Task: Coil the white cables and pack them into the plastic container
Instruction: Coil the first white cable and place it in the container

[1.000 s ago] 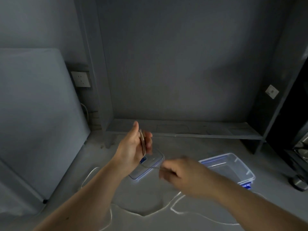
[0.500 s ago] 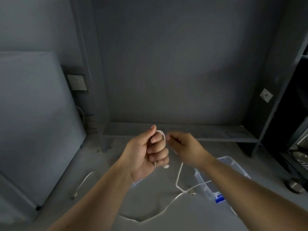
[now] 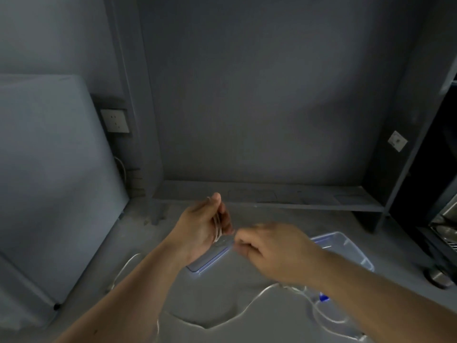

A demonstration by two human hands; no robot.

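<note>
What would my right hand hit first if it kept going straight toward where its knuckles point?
Probably the left hand and the white cable loops it holds: the right hand points left at them, a small gap apart. Depth is unclear, so it might pass in front.

lid (image 3: 210,259) left of container (image 3: 351,246), cable (image 3: 237,315) in front

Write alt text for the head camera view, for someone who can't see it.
A left hand holds loops of white cable while the right hand pinches the strand beside it. Below, more white cable trails across the grey floor, near a clear plastic container and its lid.
</note>
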